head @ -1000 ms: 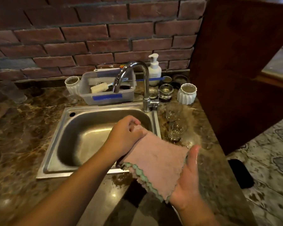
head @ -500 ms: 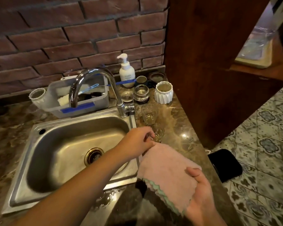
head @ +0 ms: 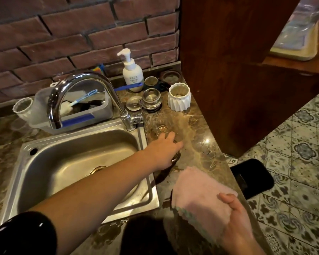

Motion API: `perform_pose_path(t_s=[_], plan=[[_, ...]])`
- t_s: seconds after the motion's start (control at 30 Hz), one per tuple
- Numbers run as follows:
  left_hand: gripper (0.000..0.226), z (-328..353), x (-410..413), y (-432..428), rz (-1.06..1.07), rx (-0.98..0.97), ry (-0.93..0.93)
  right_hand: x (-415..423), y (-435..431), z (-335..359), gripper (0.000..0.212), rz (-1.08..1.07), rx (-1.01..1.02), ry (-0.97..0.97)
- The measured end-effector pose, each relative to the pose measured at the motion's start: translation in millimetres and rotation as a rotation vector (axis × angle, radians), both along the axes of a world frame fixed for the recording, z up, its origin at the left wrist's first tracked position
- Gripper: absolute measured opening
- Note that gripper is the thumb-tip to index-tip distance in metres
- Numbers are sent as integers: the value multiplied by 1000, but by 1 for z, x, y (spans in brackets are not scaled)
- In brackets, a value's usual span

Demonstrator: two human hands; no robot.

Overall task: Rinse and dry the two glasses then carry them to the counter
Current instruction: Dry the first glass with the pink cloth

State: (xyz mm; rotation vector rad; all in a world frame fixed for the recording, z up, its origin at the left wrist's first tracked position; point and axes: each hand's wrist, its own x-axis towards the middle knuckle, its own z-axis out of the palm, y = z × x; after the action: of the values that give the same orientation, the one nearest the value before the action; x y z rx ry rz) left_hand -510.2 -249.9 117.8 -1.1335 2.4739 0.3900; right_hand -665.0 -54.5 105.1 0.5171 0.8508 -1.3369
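Since the earliest frame the left hand (head: 164,150) has been taken off the pink fleecy cloth with a green scalloped hem (head: 197,192) and carried across the corner of the stainless steel sink (head: 145,144) to the glasses. The left hand is now laid over the near clear drinking glass (head: 175,158), which stands on the brown marbled stone table (head: 201,144) just right of the sink. Its fingers are curled round the glass, though most of the glass is hidden beneath the palm and the firmness of the hold cannot be judged. The far clear drinking glass (head: 161,127) is left standing just behind, close to the thumb. The cloth is pinched at one edge by the right hand (head: 236,223) and held above the front of the table. The table looks glossy and wet round the glasses, so a slip is judged the main danger: a wet glass gripped from above could be lost as it is lifted. The far glass could be toppled by the knuckles during a careless lift, and the curved chrome tap (head: 85,80) or the sink rim could be struck on a leftward swing. With the table's edge near, anything knocked could be sent onto the patterned tiled floor (head: 293,162).
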Motion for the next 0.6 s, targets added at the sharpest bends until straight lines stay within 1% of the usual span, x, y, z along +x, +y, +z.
perform_pose_path(t_s=[0.03, 0.07, 0.1, 0.13, 0.17, 0.23, 0.27, 0.3, 0.37, 0.4, 0.43, 0.47, 0.5, 0.57, 0.6], plan=[[67, -1, 1, 0, 7, 1, 8, 6, -4, 13, 33, 117, -3, 29], [68, -2, 2, -1, 13, 0, 17, 6, -6, 12, 24, 179, -11, 1], [69, -3, 4, -1, 18, -3, 27, 4, -4, 20, 28, 230, -8, 19], [69, -4, 5, -1, 22, -3, 37, 7, -13, 15, 46, 221, -1, 76], [69, -4, 6, -1, 29, 4, 46, 9, -14, 21, 52, 211, -1, 56], [69, -2, 9, -3, 53, 34, 69, 12, -19, 19, 27, 211, 55, 96], [68, 1, 11, -3, 75, 64, 93, 15, -22, 21, 24, 210, 79, 113], [68, 6, 14, -2, 103, 100, 125, 20, -23, 29, 27, 216, 48, 128], [69, 20, 21, 2, 157, 160, 221, 27, -26, 41, 45, 207, -37, 182], [69, 29, 25, 6, 180, 182, 268, 31, -26, 45, 39, 236, -58, 273], [70, 39, 29, 11, 195, 192, 309, 36, -25, 58, 22, 272, -101, 373], [72, 51, 33, 17, 199, 191, 349, 38, -24, 63, 17, 323, -153, 485], [73, 62, 37, 23, 198, 185, 384, 43, -21, 70, 24, 400, -183, 612], [74, 86, 47, 37, 184, 175, 460, 56, -17, 81, 31, 573, -249, 842], [71, 98, 53, 44, 175, 175, 507, 65, -15, 86, 40, 636, -301, 960]])
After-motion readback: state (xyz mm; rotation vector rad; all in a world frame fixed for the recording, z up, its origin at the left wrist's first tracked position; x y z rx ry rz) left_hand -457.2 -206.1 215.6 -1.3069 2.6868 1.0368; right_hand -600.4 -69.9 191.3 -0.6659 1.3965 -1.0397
